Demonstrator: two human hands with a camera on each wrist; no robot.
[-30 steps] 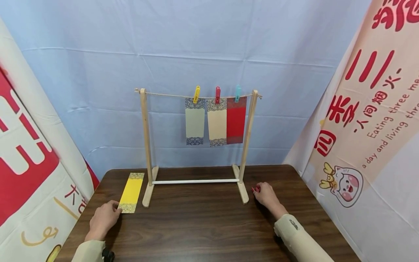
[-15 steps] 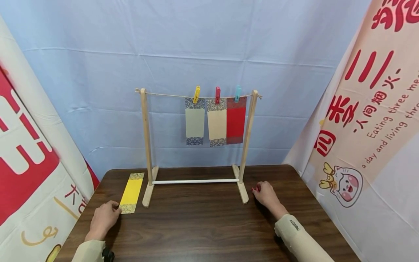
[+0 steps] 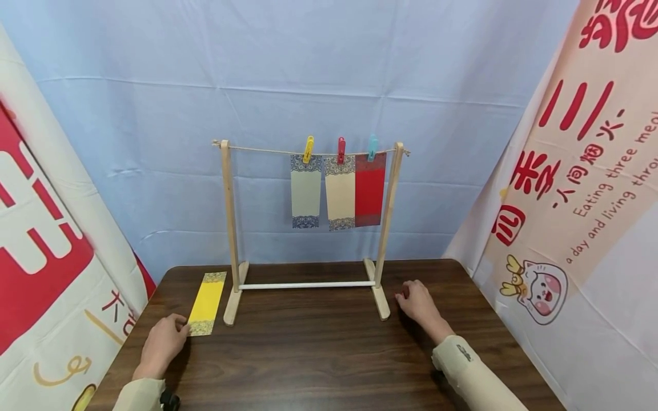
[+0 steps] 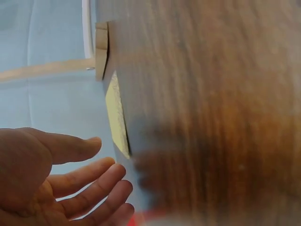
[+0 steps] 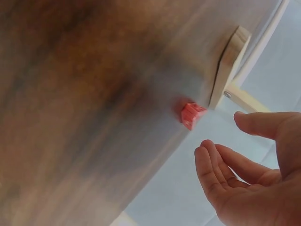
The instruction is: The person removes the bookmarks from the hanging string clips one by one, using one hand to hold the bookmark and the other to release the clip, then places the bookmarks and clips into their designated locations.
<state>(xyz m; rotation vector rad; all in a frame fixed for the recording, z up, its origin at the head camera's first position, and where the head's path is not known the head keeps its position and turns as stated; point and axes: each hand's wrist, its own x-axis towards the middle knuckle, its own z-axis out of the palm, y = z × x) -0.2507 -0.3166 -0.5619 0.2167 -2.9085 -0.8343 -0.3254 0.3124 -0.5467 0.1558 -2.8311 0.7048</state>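
A yellow paper strip [image 3: 207, 302] with patterned ends lies at the table's left. My left hand [image 3: 161, 345] is at its near corner; in the left wrist view the thumb and loosely bent fingers stand apart with nothing between them, and whether they touch the paper I cannot tell. A small red clip [image 5: 192, 115] rests on the table in the right wrist view, seen end-on. Just beside it is my right hand [image 3: 418, 305], thumb and fingers parted around nothing. That hand hides the clip in the head view.
Between wooden posts a string [image 3: 267, 149] carries a grey-green card [image 3: 305, 194], a cream card [image 3: 341, 191] and a red card [image 3: 369, 191]. Yellow, red and blue clothespins pin them. The rack's right foot [image 3: 377, 291] stands near my right hand; a blue cloth [image 3: 154, 114] hangs behind.
My right hand has shifted slightly away from me, and the red clip that showed at its fingertips is now hidden in the head view. The left hand has barely moved.
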